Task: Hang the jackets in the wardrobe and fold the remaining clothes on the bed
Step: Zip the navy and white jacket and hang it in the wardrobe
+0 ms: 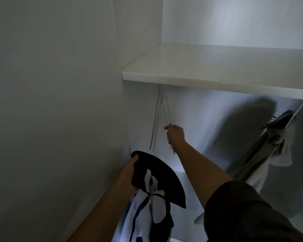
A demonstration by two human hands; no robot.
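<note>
The left hand gripped the soft, light black-and-white zip jacket by its collar, at 6 o'clock. At its 12 o'clock, the right hand curled round a thin pale wire hanger. The limp cloth would probably sag, so the collar seemed the best hold.

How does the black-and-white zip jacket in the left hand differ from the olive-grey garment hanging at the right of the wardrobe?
The left hand grips the black-and-white zip jacket by its black collar; the olive-grey garment hangs in the wardrobe, with no hand on it. The jacket is white with a dark zip; the garment is olive-grey. Both are below the white shelf. The right hand grips a thin hanger.
</note>
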